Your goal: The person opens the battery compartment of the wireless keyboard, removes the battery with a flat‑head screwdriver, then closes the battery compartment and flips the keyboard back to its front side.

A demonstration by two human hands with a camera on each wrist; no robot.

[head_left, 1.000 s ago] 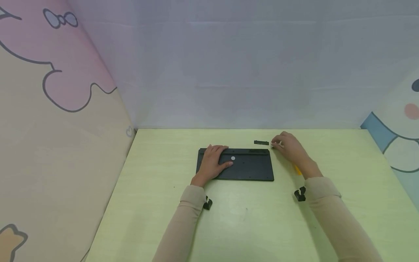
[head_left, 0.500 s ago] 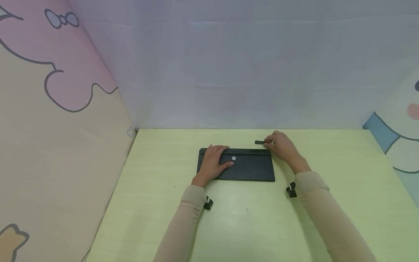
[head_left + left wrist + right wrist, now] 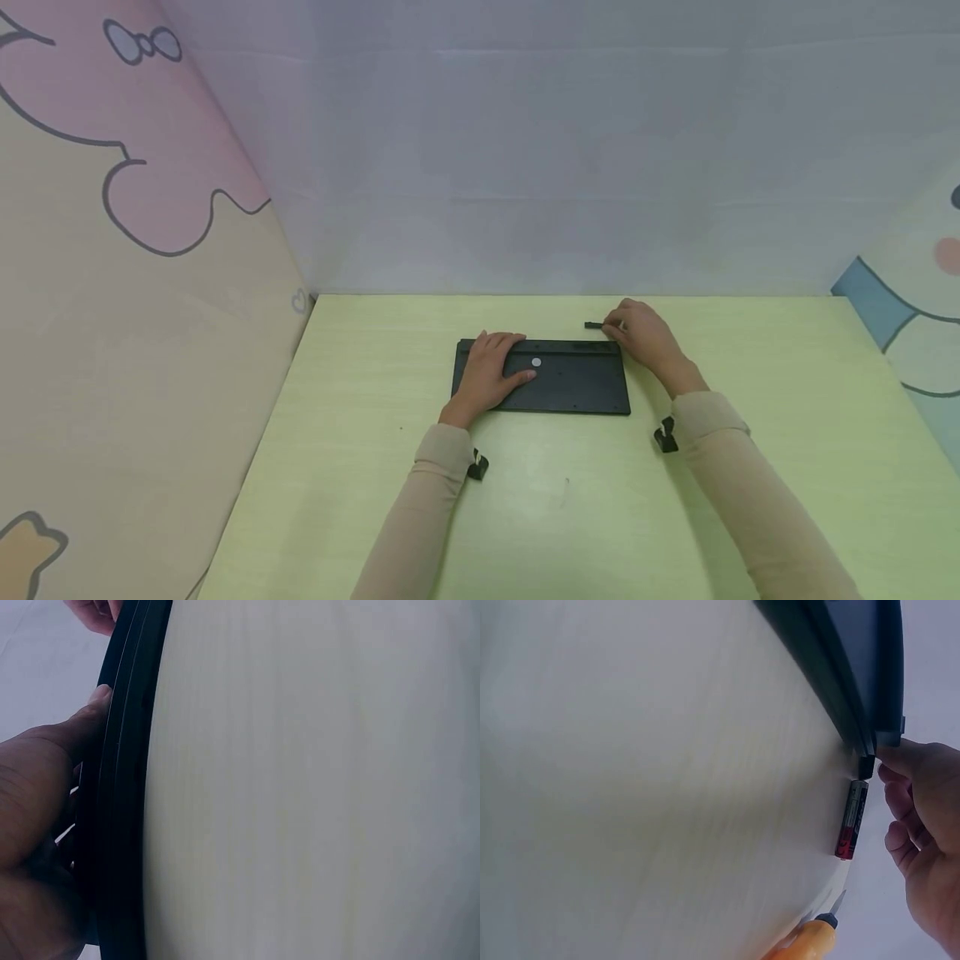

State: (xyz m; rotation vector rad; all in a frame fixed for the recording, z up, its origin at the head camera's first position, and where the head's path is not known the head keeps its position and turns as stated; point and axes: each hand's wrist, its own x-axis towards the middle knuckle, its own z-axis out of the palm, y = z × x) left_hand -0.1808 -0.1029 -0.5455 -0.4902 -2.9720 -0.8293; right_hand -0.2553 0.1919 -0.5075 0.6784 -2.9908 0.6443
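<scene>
A black keyboard (image 3: 558,387) lies face down on the table, with a round white sticker on its underside and a battery recess (image 3: 592,346) near its far right corner. My left hand (image 3: 489,375) rests spread on its left part, fingers reaching the far edge and thumb near the sticker. Just beyond the far right corner, my right hand (image 3: 643,333) pinches the right end of a small black battery cover (image 3: 593,325) between thumb and fingertips. The fingers hide part of this cover. In the right wrist view, a red and black battery (image 3: 851,820) lies beside the right hand.
A yellow-handled screwdriver (image 3: 810,941) with a pointed metal tip lies near the battery in the right wrist view; the right arm hides it in the head view. The light table (image 3: 555,517) ends at a pale wall (image 3: 555,167) behind the keyboard.
My right hand has moved left from beside the keyboard's corner to the battery cover, and its fingers now pinch the cover's right end. The left hand and keyboard stay in place.
</scene>
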